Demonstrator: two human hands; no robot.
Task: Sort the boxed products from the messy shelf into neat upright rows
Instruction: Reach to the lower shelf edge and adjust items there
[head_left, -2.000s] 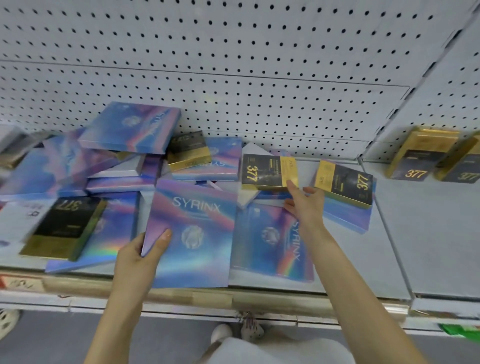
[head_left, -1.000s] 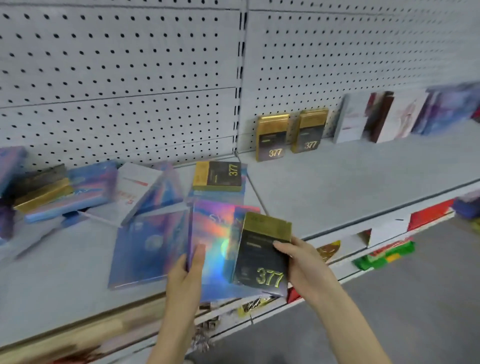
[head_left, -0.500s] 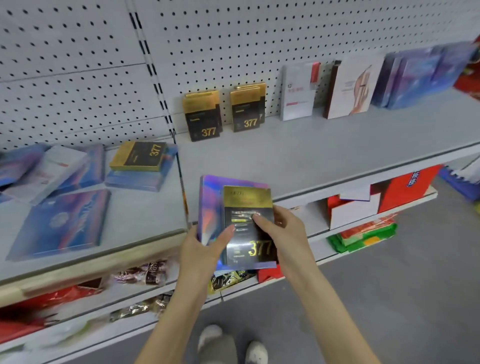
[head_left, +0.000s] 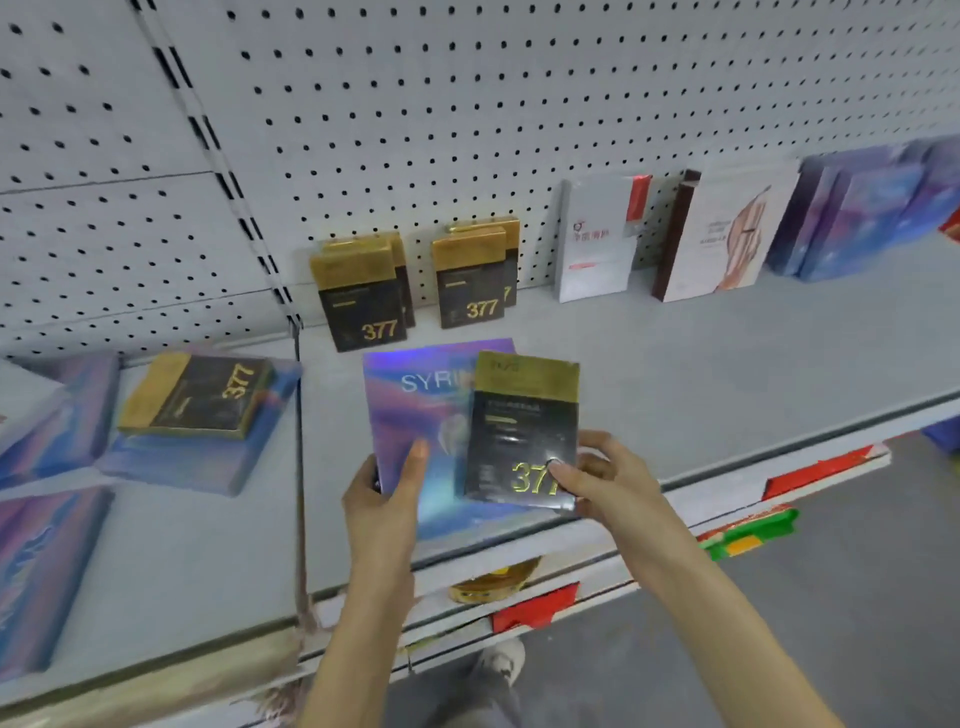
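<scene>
Both boxes now sit higher, over the shelf (head_left: 727, 364), than a moment ago. Left grip (head_left: 384, 499) holds the SYRINX box (head_left: 410, 410); right grip (head_left: 608, 483) pinches the 377 box (head_left: 519, 441) against its front.

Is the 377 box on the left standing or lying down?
Lying flat: the 377 box rests face-up atop a blue box, its number sideways.

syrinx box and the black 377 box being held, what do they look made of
SYRINX box: probably cardboard under a glossy holographic film, since a rainbow sheen runs across its face. 377 box: probably cardboard too, with a black body, a metallic gold top band and shiny gold foil digits. Thin plastic cannot be ruled out.
</scene>
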